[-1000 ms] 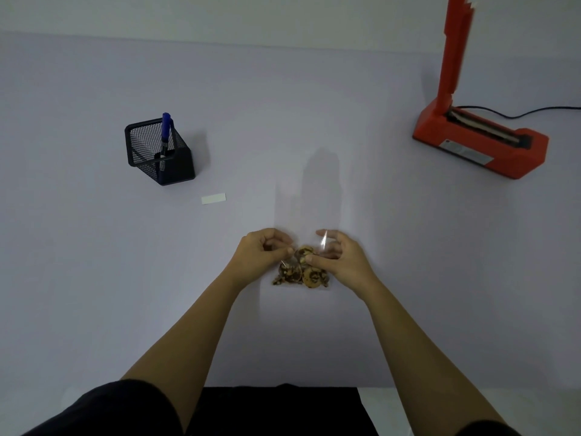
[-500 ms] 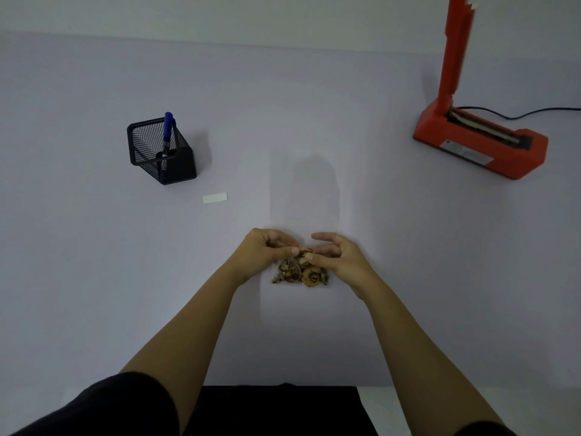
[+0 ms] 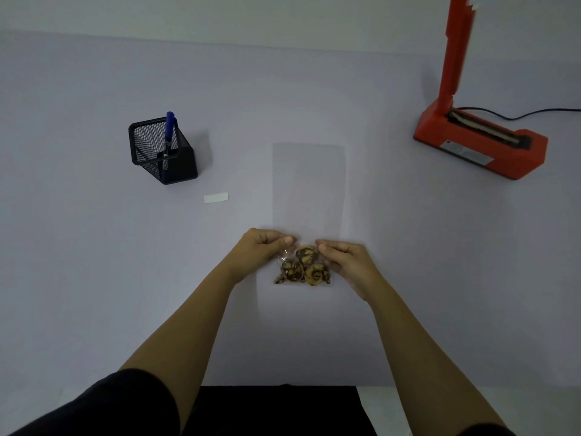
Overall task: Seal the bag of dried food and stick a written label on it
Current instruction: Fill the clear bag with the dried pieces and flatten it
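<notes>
A clear plastic bag [image 3: 309,187] lies flat on the pale table, its long empty part stretching away from me. Brown dried food pieces [image 3: 303,267] sit bunched at its near end. My left hand [image 3: 262,250] pinches the bag just left of the food, and my right hand [image 3: 344,258] pinches it just right of the food. A small white label [image 3: 216,197] lies on the table to the left of the bag. A blue marker [image 3: 168,133] stands in a black mesh pen holder [image 3: 162,152] at the far left.
An orange heat sealer [image 3: 481,143] with its arm raised upright stands at the far right, and its black cable runs off to the right. The table's near edge [image 3: 283,385] lies close to my body.
The bag's upper part, earlier standing up between my hands, now lies flat and stretched away from me. My hands have moved slightly apart to either side of the food.
</notes>
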A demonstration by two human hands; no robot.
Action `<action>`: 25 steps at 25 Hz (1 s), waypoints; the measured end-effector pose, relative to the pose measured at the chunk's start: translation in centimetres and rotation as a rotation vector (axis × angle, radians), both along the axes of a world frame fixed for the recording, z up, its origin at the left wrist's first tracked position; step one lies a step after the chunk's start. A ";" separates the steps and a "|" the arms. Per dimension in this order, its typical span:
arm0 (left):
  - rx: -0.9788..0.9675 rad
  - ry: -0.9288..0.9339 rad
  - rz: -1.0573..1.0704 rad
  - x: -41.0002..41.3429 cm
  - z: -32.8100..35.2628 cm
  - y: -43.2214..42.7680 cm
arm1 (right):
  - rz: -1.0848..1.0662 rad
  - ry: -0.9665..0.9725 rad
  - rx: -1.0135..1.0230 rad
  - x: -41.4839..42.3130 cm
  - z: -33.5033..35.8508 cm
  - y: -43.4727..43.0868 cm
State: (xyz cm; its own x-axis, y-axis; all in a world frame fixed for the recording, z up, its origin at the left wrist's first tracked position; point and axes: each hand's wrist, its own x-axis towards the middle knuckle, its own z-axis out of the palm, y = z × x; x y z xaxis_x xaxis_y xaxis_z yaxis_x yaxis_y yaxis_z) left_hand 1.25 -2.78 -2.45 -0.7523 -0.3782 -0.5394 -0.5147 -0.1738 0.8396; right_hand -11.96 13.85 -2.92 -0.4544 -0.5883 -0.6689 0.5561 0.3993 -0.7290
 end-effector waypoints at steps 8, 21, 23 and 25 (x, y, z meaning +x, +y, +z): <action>-0.334 0.012 0.160 0.4 -0.9 0.8 | 0.047 0.234 0.012 0.3 -0.4 0.1; -0.517 -0.064 0.161 -0.6 -0.7 2.5 | 0.073 0.660 0.108 1.2 -0.4 -0.1; -0.545 -0.075 0.125 -0.8 -0.6 2.5 | 0.101 0.671 0.130 1.1 -0.7 -0.3; -0.571 -0.098 0.064 -1.2 -0.4 2.3 | 0.095 0.624 0.173 1.0 -0.7 -0.7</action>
State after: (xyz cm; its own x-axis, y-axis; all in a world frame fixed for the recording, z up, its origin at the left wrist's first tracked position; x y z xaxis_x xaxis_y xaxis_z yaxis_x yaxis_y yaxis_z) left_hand 0.04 -0.50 -2.84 -0.6752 -0.6725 -0.3031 -0.5983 0.2590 0.7583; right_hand -10.99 13.20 -3.67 -0.7396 -0.5523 -0.3846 0.0056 0.5663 -0.8242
